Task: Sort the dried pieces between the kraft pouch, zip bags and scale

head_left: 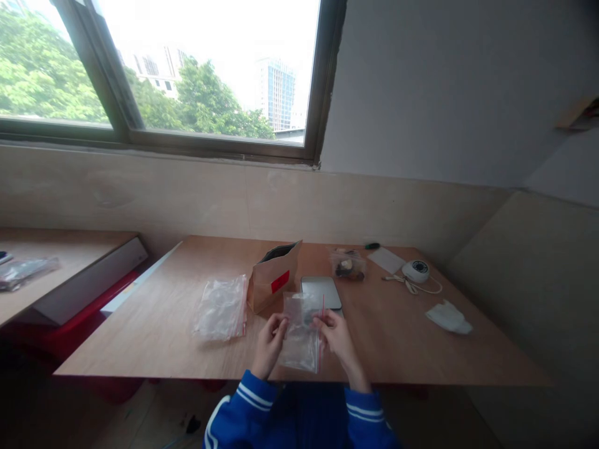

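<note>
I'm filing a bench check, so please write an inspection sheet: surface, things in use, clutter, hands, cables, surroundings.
Surface: wooden table.
Things in use: clear bag, held; bag stack to its left; open brown paper bag and flat silver-topped item beyond.
Clutter: filled bag, white dome device, crumpled white item, toward the right.
Hands: left hand and right hand pinch opposite sides of the clear bag.
Cables: white cable, beside the dome device.
Surroundings: window and wall behind the table.
</note>
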Action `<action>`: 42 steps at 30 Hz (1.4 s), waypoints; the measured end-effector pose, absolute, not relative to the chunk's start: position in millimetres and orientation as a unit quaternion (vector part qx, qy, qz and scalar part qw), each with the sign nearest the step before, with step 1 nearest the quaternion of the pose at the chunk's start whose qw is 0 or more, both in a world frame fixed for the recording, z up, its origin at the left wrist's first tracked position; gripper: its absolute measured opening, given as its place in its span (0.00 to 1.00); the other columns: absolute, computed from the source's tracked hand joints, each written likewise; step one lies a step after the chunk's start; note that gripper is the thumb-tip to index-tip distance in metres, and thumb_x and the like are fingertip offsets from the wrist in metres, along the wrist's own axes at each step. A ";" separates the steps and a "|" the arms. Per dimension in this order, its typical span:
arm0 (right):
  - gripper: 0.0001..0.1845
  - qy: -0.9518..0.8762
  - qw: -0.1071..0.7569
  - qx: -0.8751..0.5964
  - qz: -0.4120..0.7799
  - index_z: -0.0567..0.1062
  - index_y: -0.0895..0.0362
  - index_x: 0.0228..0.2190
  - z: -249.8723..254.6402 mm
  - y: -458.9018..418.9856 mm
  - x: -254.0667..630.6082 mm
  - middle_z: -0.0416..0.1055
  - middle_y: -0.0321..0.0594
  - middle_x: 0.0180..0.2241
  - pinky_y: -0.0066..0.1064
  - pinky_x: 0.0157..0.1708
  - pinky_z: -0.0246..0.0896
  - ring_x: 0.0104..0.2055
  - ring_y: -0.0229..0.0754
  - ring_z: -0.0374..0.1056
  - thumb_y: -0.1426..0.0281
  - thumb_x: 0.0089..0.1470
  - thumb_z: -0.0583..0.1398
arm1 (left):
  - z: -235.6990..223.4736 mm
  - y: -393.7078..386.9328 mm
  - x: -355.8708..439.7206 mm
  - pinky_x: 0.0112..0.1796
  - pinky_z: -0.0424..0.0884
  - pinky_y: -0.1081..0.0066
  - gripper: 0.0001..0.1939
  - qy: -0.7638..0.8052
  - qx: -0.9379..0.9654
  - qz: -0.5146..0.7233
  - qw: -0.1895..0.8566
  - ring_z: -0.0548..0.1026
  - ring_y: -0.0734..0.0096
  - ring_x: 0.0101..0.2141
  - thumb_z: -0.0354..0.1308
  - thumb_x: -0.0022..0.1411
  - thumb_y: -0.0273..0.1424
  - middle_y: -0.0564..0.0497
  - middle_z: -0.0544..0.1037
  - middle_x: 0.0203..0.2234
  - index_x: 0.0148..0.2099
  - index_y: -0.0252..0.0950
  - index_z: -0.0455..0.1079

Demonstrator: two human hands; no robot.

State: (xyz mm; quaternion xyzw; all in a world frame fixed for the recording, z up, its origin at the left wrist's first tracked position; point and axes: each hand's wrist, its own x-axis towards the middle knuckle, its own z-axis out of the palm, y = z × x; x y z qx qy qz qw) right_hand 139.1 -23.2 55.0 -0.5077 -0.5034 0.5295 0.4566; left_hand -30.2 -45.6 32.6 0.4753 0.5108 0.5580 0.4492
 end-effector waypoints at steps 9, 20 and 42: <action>0.25 -0.589 0.468 -0.641 0.150 0.72 0.63 0.42 23.6 102.2 204.5 0.70 0.57 0.45 0.45 0.47 0.58 0.50 0.55 0.64 0.57 0.51 0.54 | 56.1 -70.5 -150.9 0.28 0.63 0.71 0.26 0.688 0.441 0.521 0.245 0.68 0.69 0.26 0.53 0.52 0.51 0.55 0.66 0.20 0.41 0.35 0.70; 0.26 -0.607 0.304 -0.734 -0.018 0.69 0.62 0.49 3.2 163.1 212.2 0.64 0.59 0.50 0.43 0.48 0.53 0.50 0.58 0.61 0.72 0.46 0.59 | 38.3 -40.5 -202.0 0.33 0.70 0.59 0.37 0.789 0.356 0.452 0.214 0.74 0.57 0.31 0.50 0.47 0.54 0.44 0.74 0.33 0.52 0.32 0.63; 0.19 -0.507 0.548 -0.445 0.494 0.72 0.56 0.40 118.0 -24.7 133.0 0.76 0.41 0.37 0.32 0.37 0.66 0.38 0.45 0.71 0.56 0.52 0.57 | 109.1 -77.5 -32.7 0.46 0.68 0.65 0.20 0.505 0.492 0.527 0.475 0.71 0.61 0.47 0.55 0.56 0.44 0.45 0.73 0.46 0.46 0.37 0.68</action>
